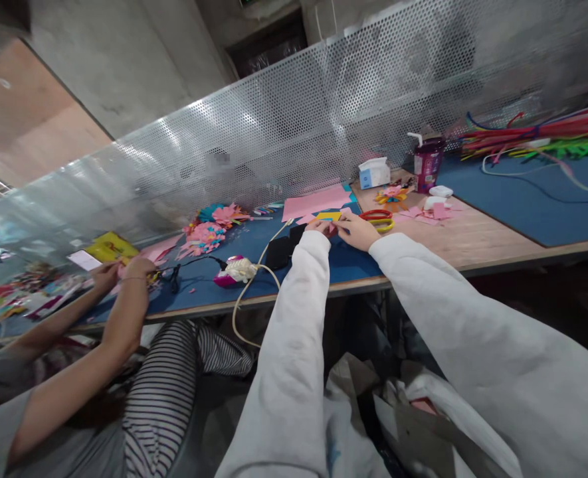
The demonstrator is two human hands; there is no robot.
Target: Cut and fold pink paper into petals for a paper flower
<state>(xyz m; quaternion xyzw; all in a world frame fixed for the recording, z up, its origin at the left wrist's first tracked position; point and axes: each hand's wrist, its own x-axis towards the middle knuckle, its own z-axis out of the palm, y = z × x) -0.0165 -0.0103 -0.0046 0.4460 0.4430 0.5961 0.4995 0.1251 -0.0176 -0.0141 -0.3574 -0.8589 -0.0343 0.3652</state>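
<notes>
My left hand (317,226) and my right hand (357,230) meet over the blue mat (353,262) on the table, both in long white sleeves. Their fingers are pinched together on a small pink paper piece (332,228), which is mostly hidden by them. A yellow paper piece (328,216) lies just beyond the fingertips, and a stack of pink paper sheets (316,201) lies farther back. Red and yellow rings (379,219) lie right of my right hand.
A co-worker's arms (119,292) work at the left beside pink paper flowers (208,232). A glue gun (234,271) with a cable, a black pouch (278,252), a tissue box (373,174), a dark bottle (427,162) and coloured sticks (537,133) lie around. A perforated metal screen (294,119) backs the table.
</notes>
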